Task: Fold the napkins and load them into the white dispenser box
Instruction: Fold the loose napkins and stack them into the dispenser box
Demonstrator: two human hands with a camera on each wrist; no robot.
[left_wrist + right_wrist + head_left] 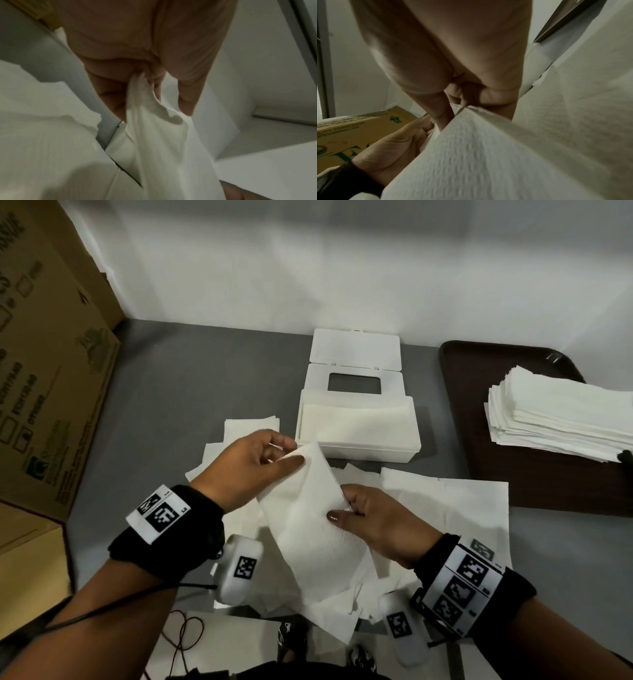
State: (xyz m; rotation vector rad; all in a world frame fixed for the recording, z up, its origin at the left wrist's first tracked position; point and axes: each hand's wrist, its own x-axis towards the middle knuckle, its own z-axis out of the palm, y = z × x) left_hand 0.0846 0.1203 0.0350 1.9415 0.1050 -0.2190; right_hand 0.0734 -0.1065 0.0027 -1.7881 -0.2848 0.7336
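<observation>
A napkin (310,518) is held above the table (191,378), pinched at its far corner by the left hand (246,467) and at its right edge by the right hand (380,525), with the white dispenser box (356,422) lying open just beyond at one o'clock, nearer the left hand.

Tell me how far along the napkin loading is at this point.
Partly done. The white dispenser box stands open with folded napkins already inside. In hand: the left hand and right hand each pinch one napkin between them, mid-fold. Left: loose napkins spread on the table, plus a napkin stack on the brown tray; the lid is not closed.
</observation>
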